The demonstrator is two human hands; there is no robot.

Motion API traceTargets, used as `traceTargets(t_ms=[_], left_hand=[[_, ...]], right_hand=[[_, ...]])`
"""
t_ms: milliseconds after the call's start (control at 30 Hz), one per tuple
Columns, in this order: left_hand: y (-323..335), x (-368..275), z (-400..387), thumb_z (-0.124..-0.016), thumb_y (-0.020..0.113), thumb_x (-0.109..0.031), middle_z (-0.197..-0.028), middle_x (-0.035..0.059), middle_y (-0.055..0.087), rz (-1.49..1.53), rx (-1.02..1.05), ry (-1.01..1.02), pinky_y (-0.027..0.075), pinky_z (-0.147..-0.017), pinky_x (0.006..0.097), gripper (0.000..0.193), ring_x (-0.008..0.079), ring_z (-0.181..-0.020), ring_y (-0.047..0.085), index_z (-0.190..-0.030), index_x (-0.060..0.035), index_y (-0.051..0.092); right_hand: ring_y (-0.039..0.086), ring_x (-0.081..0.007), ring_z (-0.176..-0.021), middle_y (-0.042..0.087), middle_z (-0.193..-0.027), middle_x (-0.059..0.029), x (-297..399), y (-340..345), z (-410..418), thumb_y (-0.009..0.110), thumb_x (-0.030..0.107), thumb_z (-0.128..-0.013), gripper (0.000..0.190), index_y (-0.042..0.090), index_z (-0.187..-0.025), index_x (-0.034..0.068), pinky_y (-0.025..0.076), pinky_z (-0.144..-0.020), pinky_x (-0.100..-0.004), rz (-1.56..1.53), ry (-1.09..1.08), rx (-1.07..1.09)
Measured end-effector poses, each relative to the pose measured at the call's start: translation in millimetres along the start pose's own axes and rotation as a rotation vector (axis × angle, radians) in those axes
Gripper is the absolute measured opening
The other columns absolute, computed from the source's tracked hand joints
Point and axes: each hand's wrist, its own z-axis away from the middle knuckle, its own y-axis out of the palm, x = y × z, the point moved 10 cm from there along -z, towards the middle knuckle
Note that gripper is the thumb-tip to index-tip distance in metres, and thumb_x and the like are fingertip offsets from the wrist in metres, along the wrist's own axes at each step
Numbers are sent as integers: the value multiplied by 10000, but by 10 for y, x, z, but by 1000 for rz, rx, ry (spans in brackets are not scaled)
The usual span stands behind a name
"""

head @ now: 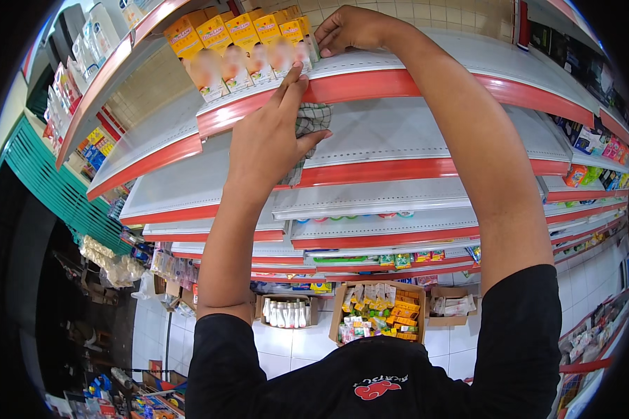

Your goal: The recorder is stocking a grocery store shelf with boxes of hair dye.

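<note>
A row of yellow-and-white cartons (259,68) stands upright at the left end of the top grey metal shelf (367,62), with more cartons behind the front ones. My left hand (264,141) is raised in front of the shelf's red edge strip, two fingertips at the lower front of the right-hand cartons. A green-and-white checkered cloth (314,119) hangs from under its palm and thumb. My right hand (354,29) is above the shelf, fingers bent, right beside the end carton. Whether its fingertips grip that carton or only touch its side is unclear.
Lower shelves (377,173) with red edges jut out beneath. On the tiled floor stand an open cardboard box (335,322) of small cartons, a box of white bottles (286,314) and a smaller box (453,314). A stocked side shelf (97,78) rises at the left.
</note>
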Motion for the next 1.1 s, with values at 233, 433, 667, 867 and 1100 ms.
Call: traceTargets(t_ms=[233, 433, 667, 867, 1100], left_hand=[[-15, -50, -21, -747, 826, -460, -1514, 79, 509, -43, -12, 31, 582, -748, 395, 791, 313, -959, 716, -1342, -30, 530], [-22, -64, -28, -745, 826, -472, -1500, 103, 520, -60, 7, 21, 585, -746, 398, 813, 314, -974, 718, -1352, -29, 517], [2, -60, -70, -745, 825, -474, -1494, 103, 525, -67, 2, 31, 587, -744, 405, 819, 311, -978, 719, -1358, -31, 511], [-38, -41, -42, -747, 822, -481, -1488, 106, 530, -72, -2, 24, 586, -752, 411, 830, 314, -973, 718, -1366, -29, 505], [-11, -109, -16, -741, 824, -489, -1329, 99, 657, -18, 3, 10, 563, -839, 433, 988, 337, -1081, 683, -1534, -139, 349]], right_hand=[[694, -143, -1014, 751, -1097, -89, -176, 96, -178, 779, 80, -842, 384, 701, -1210, 3, 519, -930, -261, -73, 44, -18], [687, -149, -1029, 749, -1095, -89, -118, 78, -148, 758, 69, -860, 370, 692, -1218, 2, 508, -953, -270, 14, 53, -72], [686, -150, -1025, 746, -1102, -95, -178, 103, -216, 771, 79, -855, 410, 677, -1245, -7, 510, -953, -274, -7, 50, -19], [682, -165, -1047, 740, -1128, -101, -135, 118, -229, 773, 92, -857, 443, 662, -1274, -10, 509, -967, -280, 17, 48, -25], [666, -197, -1118, 718, -1188, -118, -285, 67, -81, 777, 105, -843, 500, 635, -1315, 20, 490, -1012, -312, -68, 35, -13]])
